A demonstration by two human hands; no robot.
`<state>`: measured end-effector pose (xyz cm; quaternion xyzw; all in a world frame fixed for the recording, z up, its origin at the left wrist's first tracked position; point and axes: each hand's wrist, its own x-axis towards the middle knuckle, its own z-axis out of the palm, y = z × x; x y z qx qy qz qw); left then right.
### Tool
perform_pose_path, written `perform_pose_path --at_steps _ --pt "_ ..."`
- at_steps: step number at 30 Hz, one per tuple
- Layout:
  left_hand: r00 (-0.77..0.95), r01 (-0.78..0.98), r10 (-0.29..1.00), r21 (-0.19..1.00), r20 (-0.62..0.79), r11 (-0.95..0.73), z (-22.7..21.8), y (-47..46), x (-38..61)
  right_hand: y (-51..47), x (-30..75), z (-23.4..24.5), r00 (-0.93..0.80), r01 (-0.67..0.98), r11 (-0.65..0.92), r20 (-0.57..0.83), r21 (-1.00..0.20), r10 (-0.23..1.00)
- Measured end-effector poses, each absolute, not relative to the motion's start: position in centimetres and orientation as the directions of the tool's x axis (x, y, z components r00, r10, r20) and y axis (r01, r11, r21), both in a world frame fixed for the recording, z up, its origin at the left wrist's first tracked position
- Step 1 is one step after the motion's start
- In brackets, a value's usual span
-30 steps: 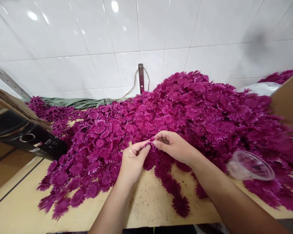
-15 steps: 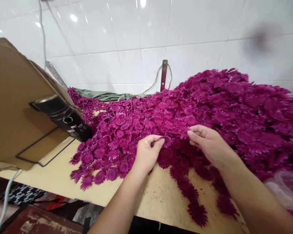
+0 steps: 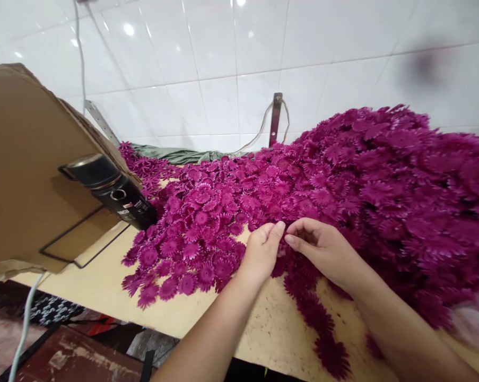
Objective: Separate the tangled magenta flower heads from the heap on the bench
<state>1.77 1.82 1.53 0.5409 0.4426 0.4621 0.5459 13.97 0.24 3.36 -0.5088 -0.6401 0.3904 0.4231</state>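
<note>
Below white tiles (image 3: 213, 109), magenta flowers (image 3: 374, 180) strew a tabletop (image 3: 273, 329); left hand (image 3: 262, 249) and right hand (image 3: 324, 248) nearly closed, grip unclear.

Our left arm (image 3: 219, 331) slants up from the bottom edge, our right arm (image 3: 394, 318) from the lower right. Just right of the frame's centre, our left hand (image 3: 261, 252) points its thumb (image 3: 278, 233) upward, nearly meeting our right hand (image 3: 324, 246), its fingers (image 3: 308, 225) curled.

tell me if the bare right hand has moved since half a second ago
Yes: the bare right hand has shifted leftward in the view, judged against the narrow brown metal bracket by the white tiled wall.
</note>
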Motion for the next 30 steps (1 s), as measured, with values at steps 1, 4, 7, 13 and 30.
perform_pose_path --at_steps 1,4,7,13,30 --pt "0.193 -0.045 0.981 0.999 0.018 -0.010 1.6 1.7 1.7 0.2 13.9 3.4 -0.122 0.341 0.186 0.153 -0.922 0.981" --pt "0.236 -0.031 0.970 0.998 0.063 -0.057 2.0 1.1 1.6 0.4 14.1 3.8 -0.026 0.485 0.235 0.255 -0.842 0.967" --pt "0.251 0.046 0.960 0.989 0.124 -0.140 2.5 0.1 1.3 1.5 15.7 4.5 0.192 0.652 0.220 0.438 -0.726 0.878" --pt "0.259 0.030 0.964 0.997 0.060 -0.070 2.8 -1.0 0.7 4.5 20.1 4.3 0.390 0.776 0.115 0.616 -0.620 0.685" --pt "0.164 0.040 0.983 0.995 0.082 -0.090 2.1 0.3 -0.8 5.8 14.7 3.9 -0.086 0.960 0.200 0.478 -0.194 0.874"
